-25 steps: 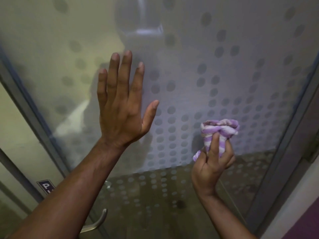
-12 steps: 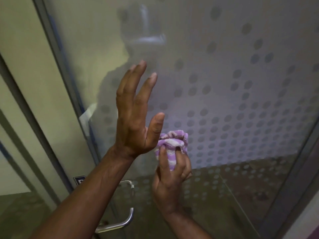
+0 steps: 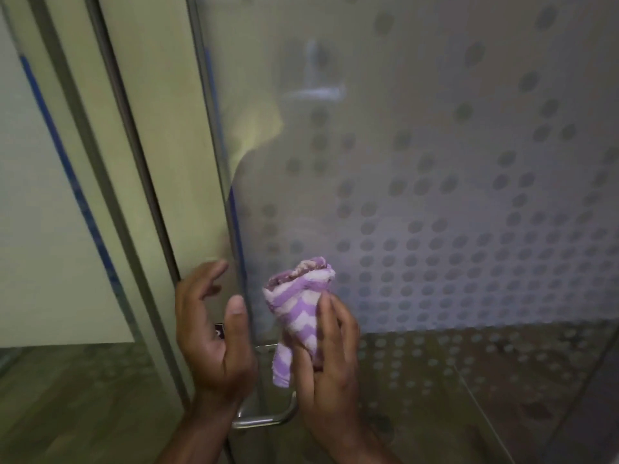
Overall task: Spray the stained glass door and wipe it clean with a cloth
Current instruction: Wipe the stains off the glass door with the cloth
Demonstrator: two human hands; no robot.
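Note:
The frosted glass door [image 3: 435, 162] with a grey dot pattern fills the right of the head view. My right hand [image 3: 326, 366] is shut on a bunched purple-and-white striped cloth [image 3: 298, 306], held against the glass near the door's left edge. My left hand [image 3: 211, 333] is open, fingers curved, at the door's left edge just left of the cloth and holds nothing. No spray bottle is in view.
A curved metal door handle [image 3: 268, 418] sits just below my hands. A metal door frame [image 3: 134, 162] and a fixed glass panel with a blue stripe [image 3: 50, 195] stand to the left. A small dark sign [image 3: 219, 329] is partly hidden behind my left hand.
My left hand came off the glass and dropped down to the door's left edge. My right hand carried the cloth leftward across the glass. The view shifted left.

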